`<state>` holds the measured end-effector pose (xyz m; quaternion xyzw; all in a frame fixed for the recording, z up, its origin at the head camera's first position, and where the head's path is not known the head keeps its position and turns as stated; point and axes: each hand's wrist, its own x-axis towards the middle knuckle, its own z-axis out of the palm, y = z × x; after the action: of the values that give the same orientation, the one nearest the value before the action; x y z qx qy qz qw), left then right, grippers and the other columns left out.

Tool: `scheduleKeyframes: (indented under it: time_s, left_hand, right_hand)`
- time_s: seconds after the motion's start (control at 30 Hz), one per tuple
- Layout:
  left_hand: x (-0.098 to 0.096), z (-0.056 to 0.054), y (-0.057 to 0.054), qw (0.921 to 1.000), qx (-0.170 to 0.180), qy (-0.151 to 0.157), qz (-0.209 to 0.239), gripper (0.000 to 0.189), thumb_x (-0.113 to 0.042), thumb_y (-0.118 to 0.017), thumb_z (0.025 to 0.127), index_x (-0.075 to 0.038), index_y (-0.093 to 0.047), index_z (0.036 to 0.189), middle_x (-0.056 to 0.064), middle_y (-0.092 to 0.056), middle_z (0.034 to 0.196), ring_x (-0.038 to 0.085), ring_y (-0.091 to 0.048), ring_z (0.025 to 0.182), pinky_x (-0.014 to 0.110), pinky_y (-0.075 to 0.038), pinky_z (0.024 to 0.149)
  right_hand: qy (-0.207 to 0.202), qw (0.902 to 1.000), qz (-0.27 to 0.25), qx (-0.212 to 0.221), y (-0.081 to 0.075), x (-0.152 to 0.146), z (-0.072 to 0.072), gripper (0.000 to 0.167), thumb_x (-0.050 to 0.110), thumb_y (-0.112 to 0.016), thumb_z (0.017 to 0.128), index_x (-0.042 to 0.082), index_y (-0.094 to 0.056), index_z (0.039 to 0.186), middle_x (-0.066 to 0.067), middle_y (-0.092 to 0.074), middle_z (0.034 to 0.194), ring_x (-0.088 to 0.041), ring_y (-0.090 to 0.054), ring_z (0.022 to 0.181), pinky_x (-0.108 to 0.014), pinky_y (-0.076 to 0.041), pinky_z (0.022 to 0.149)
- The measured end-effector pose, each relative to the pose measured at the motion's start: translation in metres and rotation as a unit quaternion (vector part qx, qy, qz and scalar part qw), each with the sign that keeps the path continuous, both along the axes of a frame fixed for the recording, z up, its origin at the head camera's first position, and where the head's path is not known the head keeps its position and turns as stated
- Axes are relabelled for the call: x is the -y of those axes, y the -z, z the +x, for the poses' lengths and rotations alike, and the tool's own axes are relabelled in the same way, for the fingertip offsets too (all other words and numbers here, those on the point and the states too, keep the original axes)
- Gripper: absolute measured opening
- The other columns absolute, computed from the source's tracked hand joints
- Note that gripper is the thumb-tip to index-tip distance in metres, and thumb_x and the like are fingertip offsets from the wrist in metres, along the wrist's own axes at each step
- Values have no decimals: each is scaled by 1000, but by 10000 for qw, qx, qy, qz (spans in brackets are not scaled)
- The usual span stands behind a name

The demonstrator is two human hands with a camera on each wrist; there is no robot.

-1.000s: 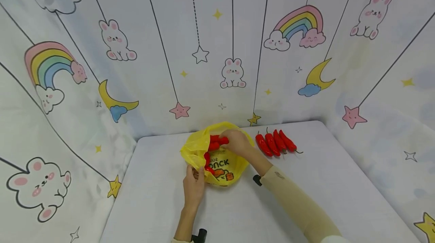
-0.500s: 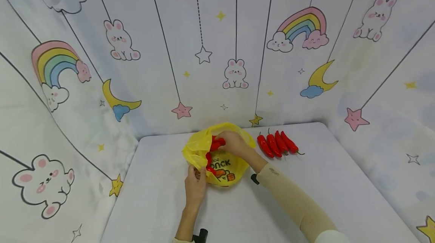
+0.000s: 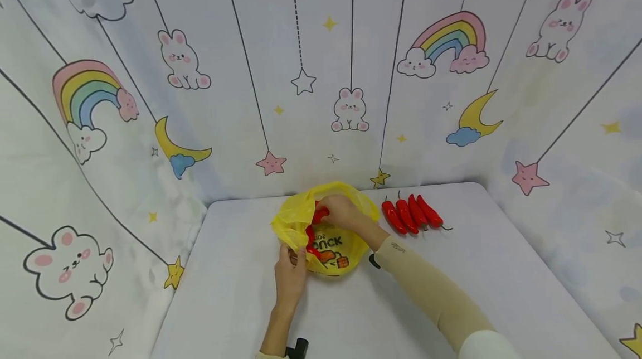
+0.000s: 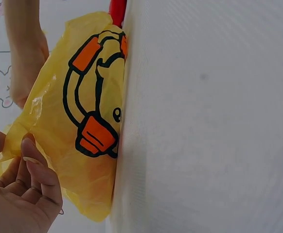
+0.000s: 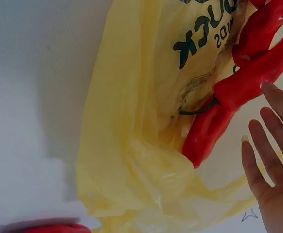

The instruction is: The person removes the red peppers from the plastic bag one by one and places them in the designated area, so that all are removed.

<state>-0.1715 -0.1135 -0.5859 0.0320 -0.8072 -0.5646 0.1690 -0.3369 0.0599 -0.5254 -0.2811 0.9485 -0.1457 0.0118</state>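
A yellow plastic bag (image 3: 351, 253) with a printed duck stands on the table, its mouth open. My left hand (image 3: 291, 275) pinches the near left part of its rim; in the left wrist view the thumb and index finger hold the film. Inside the mouth, my right hand (image 3: 341, 213) is at a red chili pepper (image 5: 251, 80). One fingertip lies against that pepper in the right wrist view, the other fingers are stretched out, and the thumb is hidden. More red peppers (image 5: 207, 136) lie in the bag, partly covered.
To the right of the bag, several red chili peppers (image 3: 412, 214) lie side by side on the white table (image 3: 241, 247). A printed cloth backdrop (image 3: 236, 69) rises behind the table's far edge and at both sides.
My right hand has moved a little left and deeper into the bag, with the pepper at its fingertips. My left hand keeps its hold on the rim. The head view has shifted slightly.
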Motion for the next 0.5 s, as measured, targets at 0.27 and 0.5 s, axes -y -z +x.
scheduleKeyframes:
  time_s: [0.27,0.5]
  left_hand:
    - [1,-1,2,10000,-14,-43,-65,17,-25,-62,107,-9,-56,107,0,-60,81,14,-56,70,27,-49,58]
    - [2,-1,3,10000,-25,-43,-24,19,-27,-62,106,-9,-56,109,1,-60,82,15,-56,71,26,-49,60]
  right_hand:
    - [-287,9996,47,52,10,3,-5,30,18,-82,92,19,-76,121,6,-75,117,-16,-68,110,-34,-53,102]
    - [-369,9989,258,-105,17,3,-8,31,20,-80,94,18,-74,124,5,-74,115,-16,-67,106,-33,-54,99]
